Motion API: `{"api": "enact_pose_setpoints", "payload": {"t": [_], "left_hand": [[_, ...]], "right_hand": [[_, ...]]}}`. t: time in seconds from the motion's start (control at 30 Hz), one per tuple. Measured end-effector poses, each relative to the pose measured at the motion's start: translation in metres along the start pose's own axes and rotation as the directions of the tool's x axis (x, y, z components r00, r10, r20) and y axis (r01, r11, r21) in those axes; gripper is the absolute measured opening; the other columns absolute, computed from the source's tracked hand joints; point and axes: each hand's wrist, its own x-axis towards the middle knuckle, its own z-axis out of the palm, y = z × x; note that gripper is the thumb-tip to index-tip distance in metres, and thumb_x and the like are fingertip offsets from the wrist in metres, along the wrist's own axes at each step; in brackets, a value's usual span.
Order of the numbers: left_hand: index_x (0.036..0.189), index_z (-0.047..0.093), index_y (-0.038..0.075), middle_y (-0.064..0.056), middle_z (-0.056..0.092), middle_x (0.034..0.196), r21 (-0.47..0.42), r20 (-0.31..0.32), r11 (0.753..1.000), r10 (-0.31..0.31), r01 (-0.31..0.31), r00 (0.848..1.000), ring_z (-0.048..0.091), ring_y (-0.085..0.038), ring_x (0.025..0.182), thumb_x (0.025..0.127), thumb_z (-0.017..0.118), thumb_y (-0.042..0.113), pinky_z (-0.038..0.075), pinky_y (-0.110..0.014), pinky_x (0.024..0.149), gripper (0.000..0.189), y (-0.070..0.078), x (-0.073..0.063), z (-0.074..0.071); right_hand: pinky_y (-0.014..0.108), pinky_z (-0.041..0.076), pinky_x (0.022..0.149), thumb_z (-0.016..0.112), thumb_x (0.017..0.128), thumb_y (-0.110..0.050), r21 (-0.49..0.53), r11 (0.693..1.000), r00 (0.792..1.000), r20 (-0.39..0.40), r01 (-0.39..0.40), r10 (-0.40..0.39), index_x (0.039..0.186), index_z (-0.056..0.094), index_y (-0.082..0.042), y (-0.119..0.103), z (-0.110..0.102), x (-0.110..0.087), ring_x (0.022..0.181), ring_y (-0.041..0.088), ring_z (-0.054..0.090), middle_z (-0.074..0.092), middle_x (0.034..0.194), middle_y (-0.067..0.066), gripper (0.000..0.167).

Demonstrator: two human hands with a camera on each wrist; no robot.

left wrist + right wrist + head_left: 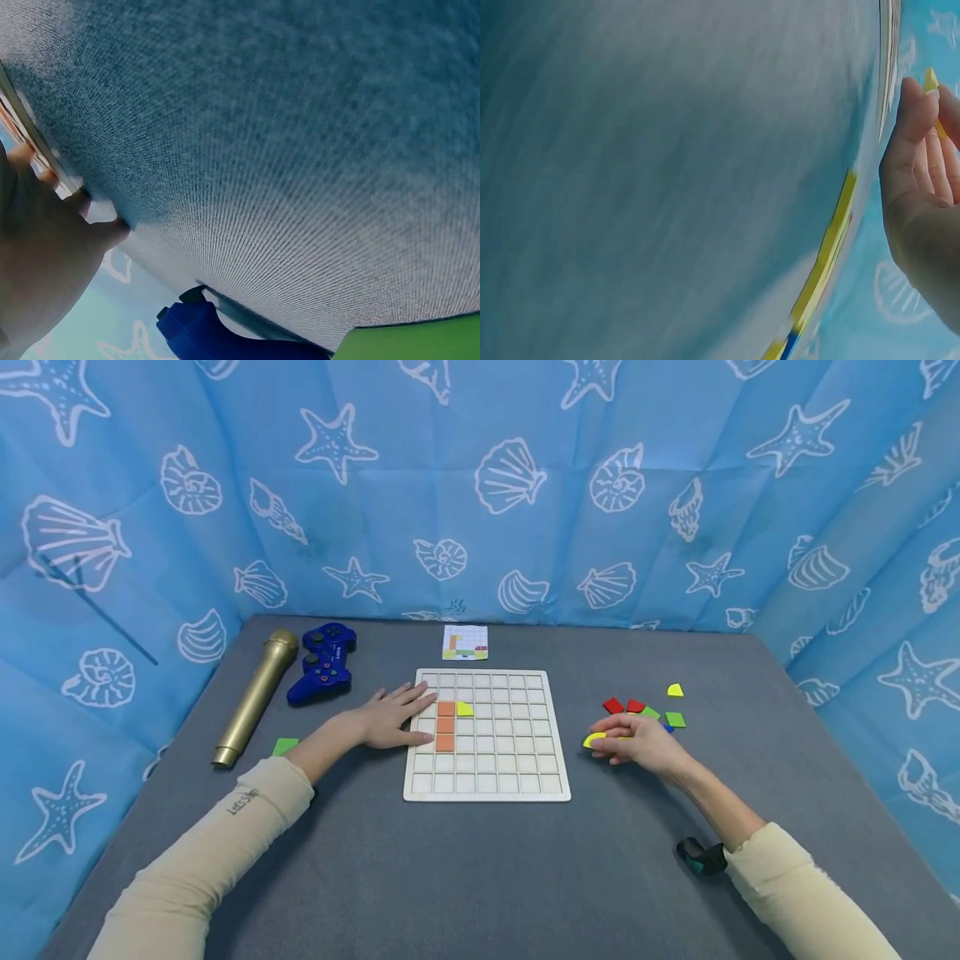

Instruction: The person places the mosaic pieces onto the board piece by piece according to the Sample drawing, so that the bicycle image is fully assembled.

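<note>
A white square grid board (487, 797) lies on the grey table. My left hand (390, 718), fingers spread, rests on its left edge. Three orange square tiles (446, 725) fill a short column of cells, and a yellow rounded tile (464, 709) sits right of the top one. To the right of the board, my right hand (637, 745) pinches a yellow quarter-round tile (931, 79) between thumb and fingers, raised above the table in the right wrist view. Behind and partly under that hand is a loose pile with red tiles (613, 705), green tiles and a bit of blue.
A printed pattern card (465, 642) lies beyond the board. At the left are a gold microphone (257, 697), a blue game controller (324, 664) and a green piece (285, 746) partly behind the left forearm. One yellow tile (675, 690) lies far right. A shell-print curtain (480, 527) surrounds the table.
</note>
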Motion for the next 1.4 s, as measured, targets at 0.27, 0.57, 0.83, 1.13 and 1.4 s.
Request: {"api": "enact_pose_setpoints", "payload": {"t": [0.27,0.57,0.83,1.13,1.4], "left_hand": [[0.155,0.008,0.019,-0.009,0.000,0.159,0.003,0.002,1.000,0.002,-0.002,1.000,-0.001,-0.032,0.143,0.093,0.043,0.062,0.001,-0.061,0.108,0.083,0.000,0.000,0.000],[0.155,0.008,0.020,-0.008,-0.001,0.159,0.003,0.013,1.000,-0.019,0.019,1.000,-0.001,-0.031,0.143,0.093,0.043,0.062,0.001,-0.060,0.108,0.083,0.003,-0.001,-0.001],[0.155,0.007,0.021,-0.008,0.000,0.159,0.008,0.013,1.000,-0.021,0.021,1.000,-0.001,-0.031,0.144,0.093,0.043,0.063,0.001,-0.060,0.109,0.083,0.002,0.001,0.000],[0.155,0.007,0.022,-0.007,-0.001,0.159,0.011,0.021,0.999,-0.042,0.042,0.999,-0.002,-0.030,0.144,0.093,0.042,0.063,0.001,-0.060,0.108,0.083,0.001,0.002,0.000],[0.155,0.008,0.019,-0.009,0.000,0.159,0.012,0.010,1.000,-0.021,0.021,1.000,-0.001,-0.032,0.143,0.094,0.043,0.061,0.002,-0.062,0.107,0.082,0.002,0.001,0.000]], "right_hand": [[0.032,0.055,0.073,0.067,0.091,-0.012,0.050,0.999,0.996,0.089,0.021,-0.025,0.120,0.060,0.009,-0.015,0.033,0.013,0.080,0.023,0.065,0.068,0.100,0.015,0.037],[0.031,0.054,0.068,0.068,0.090,-0.012,0.013,0.997,0.974,0.213,0.081,-0.081,0.113,0.065,0.003,-0.036,0.070,0.036,0.074,0.024,0.064,0.069,0.088,0.016,0.028],[0.032,0.054,0.068,0.066,0.090,-0.007,0.046,0.995,0.953,0.284,0.093,-0.103,0.110,0.067,0.003,-0.059,0.101,0.051,0.074,0.021,0.065,0.070,0.091,0.016,0.022],[0.029,0.055,0.063,0.069,0.088,-0.007,0.040,0.997,0.956,0.283,0.061,-0.070,0.103,0.069,0.001,-0.077,0.139,0.066,0.067,0.017,0.066,0.069,0.080,0.013,0.017],[0.028,0.055,0.061,0.072,0.085,-0.006,-0.021,0.999,0.970,0.239,0.041,-0.034,0.095,0.071,-0.001,-0.091,0.169,0.073,0.066,0.015,0.066,0.069,0.076,0.007,0.011]]}}
